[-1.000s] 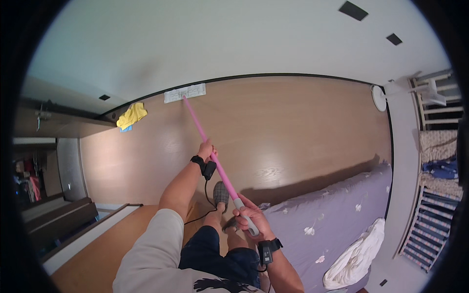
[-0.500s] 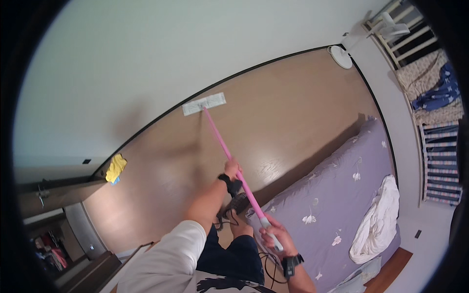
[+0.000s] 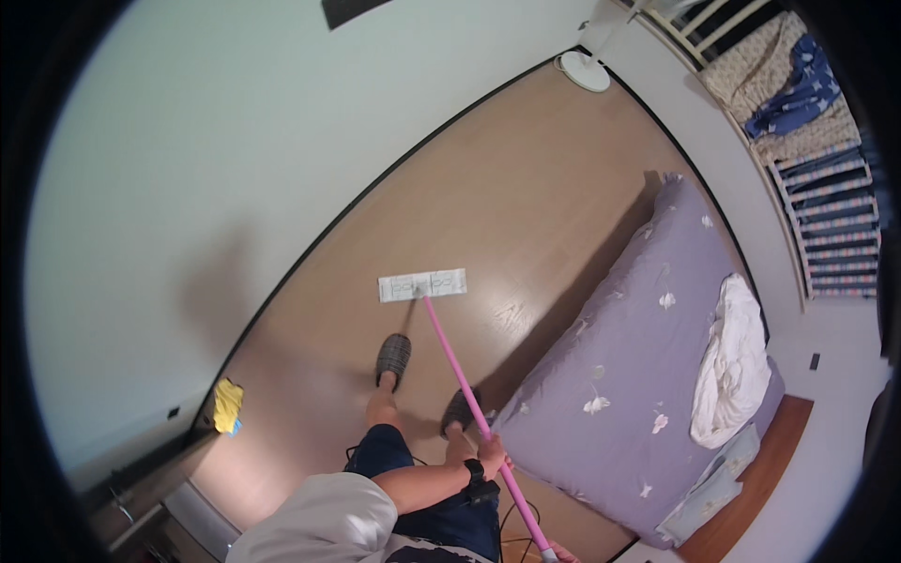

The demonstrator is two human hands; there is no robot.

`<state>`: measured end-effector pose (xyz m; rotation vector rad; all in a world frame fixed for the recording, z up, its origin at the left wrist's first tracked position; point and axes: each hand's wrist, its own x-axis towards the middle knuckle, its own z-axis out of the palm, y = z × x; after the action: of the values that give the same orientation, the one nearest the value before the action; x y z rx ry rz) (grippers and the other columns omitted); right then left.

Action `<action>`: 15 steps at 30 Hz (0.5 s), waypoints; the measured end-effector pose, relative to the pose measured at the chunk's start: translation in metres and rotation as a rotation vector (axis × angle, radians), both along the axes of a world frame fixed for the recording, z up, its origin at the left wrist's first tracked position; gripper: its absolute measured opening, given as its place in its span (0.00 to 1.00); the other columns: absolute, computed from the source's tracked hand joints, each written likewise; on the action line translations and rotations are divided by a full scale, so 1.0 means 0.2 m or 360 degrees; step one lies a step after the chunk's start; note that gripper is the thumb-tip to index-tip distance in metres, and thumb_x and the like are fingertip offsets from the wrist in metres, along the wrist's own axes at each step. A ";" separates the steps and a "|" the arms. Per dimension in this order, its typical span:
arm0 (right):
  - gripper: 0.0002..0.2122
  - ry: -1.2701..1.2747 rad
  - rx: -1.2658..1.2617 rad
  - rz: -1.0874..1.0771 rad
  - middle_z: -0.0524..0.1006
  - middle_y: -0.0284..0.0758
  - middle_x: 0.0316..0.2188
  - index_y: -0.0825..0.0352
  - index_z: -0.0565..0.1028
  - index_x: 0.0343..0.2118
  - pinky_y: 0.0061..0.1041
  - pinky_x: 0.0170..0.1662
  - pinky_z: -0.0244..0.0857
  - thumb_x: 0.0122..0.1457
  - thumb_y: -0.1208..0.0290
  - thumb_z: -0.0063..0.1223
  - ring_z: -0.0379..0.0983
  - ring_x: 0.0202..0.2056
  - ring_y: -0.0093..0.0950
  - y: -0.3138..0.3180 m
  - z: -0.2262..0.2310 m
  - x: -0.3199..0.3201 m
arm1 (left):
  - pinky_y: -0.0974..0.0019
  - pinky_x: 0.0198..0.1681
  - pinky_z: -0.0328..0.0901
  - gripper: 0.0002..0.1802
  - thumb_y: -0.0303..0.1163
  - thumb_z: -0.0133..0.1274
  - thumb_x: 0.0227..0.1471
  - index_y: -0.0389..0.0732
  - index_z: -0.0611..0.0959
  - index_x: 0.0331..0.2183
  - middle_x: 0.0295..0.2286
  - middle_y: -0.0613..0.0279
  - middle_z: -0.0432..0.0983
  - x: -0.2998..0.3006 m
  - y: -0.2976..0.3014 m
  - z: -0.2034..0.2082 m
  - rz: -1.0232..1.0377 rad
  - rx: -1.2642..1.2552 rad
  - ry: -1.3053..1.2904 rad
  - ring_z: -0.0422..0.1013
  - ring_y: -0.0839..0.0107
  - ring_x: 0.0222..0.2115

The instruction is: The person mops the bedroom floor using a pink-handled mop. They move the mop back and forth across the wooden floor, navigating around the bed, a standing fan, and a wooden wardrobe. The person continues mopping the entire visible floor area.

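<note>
A flat mop with a pink pole point(image 3: 452, 364) slants from my body out to the floor. Its white rectangular head point(image 3: 399, 287) lies flat on the boards just ahead of my feet. My left hand point(image 3: 492, 456) is wrapped round the lower part of the pole, a dark band on its wrist. At the lower edge of the picture my right hand point(image 3: 563, 554) is at the grey end of the handle, mostly cut off, with its fingers only partly showing. My feet wear grey checked slippers point(image 3: 394, 355), one on either side of the pole.
A bed with a purple flowered cover point(image 3: 601, 366) fills the right side, a crumpled white cloth point(image 3: 730, 366) on it. A white round fan base point(image 3: 585, 71) stands in the far corner. A yellow cloth point(image 3: 227, 405) hangs at left by the wall. A cable lies near my legs.
The mop head has come back from the wall toward my feet. Both hands have drawn the pole nearer my body, the right one nearly out of the picture. My view has turned.
</note>
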<state>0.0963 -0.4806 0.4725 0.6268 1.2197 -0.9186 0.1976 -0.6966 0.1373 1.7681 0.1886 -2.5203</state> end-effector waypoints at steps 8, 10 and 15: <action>0.34 -0.0362 -0.0575 -0.0829 0.69 0.36 0.32 0.57 0.56 0.71 0.17 0.20 0.59 0.61 0.77 0.52 0.62 0.21 0.19 -1.09 -0.57 0.66 | 0.54 0.12 0.64 0.24 0.46 0.41 0.67 0.39 0.74 0.24 0.11 0.53 0.70 0.23 -1.27 -0.45 -0.0726 -0.1014 -0.0198 0.72 0.56 0.11; 0.33 -0.0394 -0.0678 -0.0990 0.70 0.36 0.34 0.57 0.55 0.71 0.16 0.21 0.59 0.63 0.77 0.51 0.62 0.22 0.19 -1.32 -0.65 0.73 | 0.53 0.14 0.65 0.24 0.46 0.42 0.66 0.37 0.74 0.26 0.12 0.52 0.71 0.19 -1.58 -0.56 -0.0949 -0.1183 -0.0327 0.72 0.55 0.12; 0.32 -0.0406 -0.0877 -0.1363 0.70 0.38 0.36 0.59 0.52 0.72 0.16 0.21 0.59 0.66 0.78 0.48 0.61 0.22 0.19 -1.52 -0.74 0.83 | 0.60 0.12 0.60 0.24 0.50 0.43 0.66 0.46 0.69 0.22 0.12 0.66 0.62 0.09 -1.82 -0.61 -0.0520 -0.0899 -0.0203 0.61 0.68 0.10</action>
<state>0.2626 -0.7844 0.3254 0.7893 0.3905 -1.7447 0.2154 -1.0605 0.0157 1.8009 -0.7952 -2.2955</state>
